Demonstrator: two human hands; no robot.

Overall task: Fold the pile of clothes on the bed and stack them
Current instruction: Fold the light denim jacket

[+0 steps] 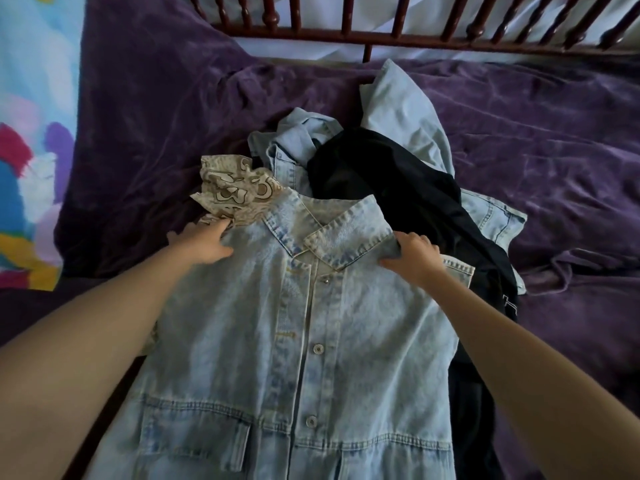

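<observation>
Well, nearest us, from the centre down to 6 o'clock, lies the light-blue washed denim jacket (311, 358). It is front up, with its collar toward 12 o'clock and its flap pockets close to us. It rests partly over the pile rather than flat on the bed.

Our left hand (204, 242) sits on the jacket's shoulder at about 10 o'clock. Its fingers are stretched nearly straight and press the cloth, closed round nothing that we can make out. Our right hand (414, 258), at about 2 o'clock, has its fingers curled and pinches the other shoulder just beside the collar tip.

We judge the denim thick and fairly heavy. It looks stiff enough to keep a crease yet limp when lifted, with hard metal buttons down the front. The seamed shoulders seem the soundest places to take hold, since the weight hangs evenly from them.

Just past the left hand a beige cloth with a dark-outlined print (232, 190) touches the jacket's shoulder. Toward 12 o'clock a soft black garment (398, 188) drapes over a second pale-blue denim garment (405, 109), both unfolded. Under everything spreads the crumpled purple velvet bedspread (554, 150). Farthest off runs the dark-red turned wooden rail (346, 29).
</observation>
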